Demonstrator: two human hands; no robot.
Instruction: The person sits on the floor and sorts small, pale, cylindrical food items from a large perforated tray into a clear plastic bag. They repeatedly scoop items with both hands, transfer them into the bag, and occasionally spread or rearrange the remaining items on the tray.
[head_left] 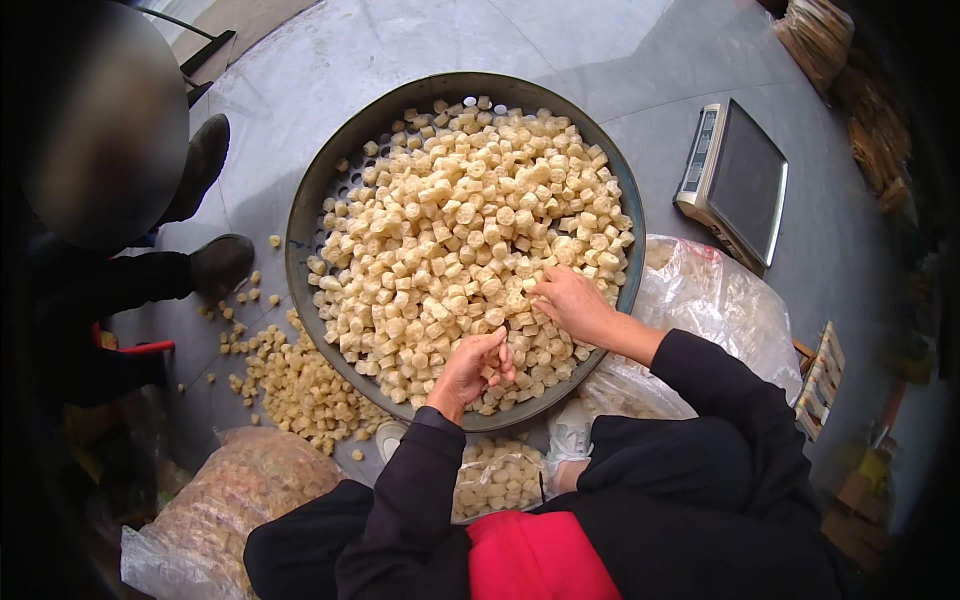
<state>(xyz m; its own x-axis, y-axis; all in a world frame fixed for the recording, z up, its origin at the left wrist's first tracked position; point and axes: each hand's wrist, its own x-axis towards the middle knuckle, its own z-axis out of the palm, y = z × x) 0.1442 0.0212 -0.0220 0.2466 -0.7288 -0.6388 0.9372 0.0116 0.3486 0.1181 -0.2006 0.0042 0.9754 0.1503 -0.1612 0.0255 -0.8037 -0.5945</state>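
A large round dark pan (297, 225) with a raised rim and holes in its floor holds a heap of small pale-yellow, roughly cylindrical pieces (440, 235). Over the near part of the heap is my left hand (474, 368), its fingers curled and the thumb against the index finger. Whatever may be in that grip is hidden. My right hand (575, 302) reaches in from the right, fingertips bent together at the pieces. Whether a piece sits between them cannot be made out.
Spilled pieces (305, 385) lie on the grey floor left of the pan. Filled clear bags (245, 500) stand at lower left, between my feet and at right (715, 300). A flat scale (738, 180) rests at upper right. Another person's dark shoes (222, 262) are at left.
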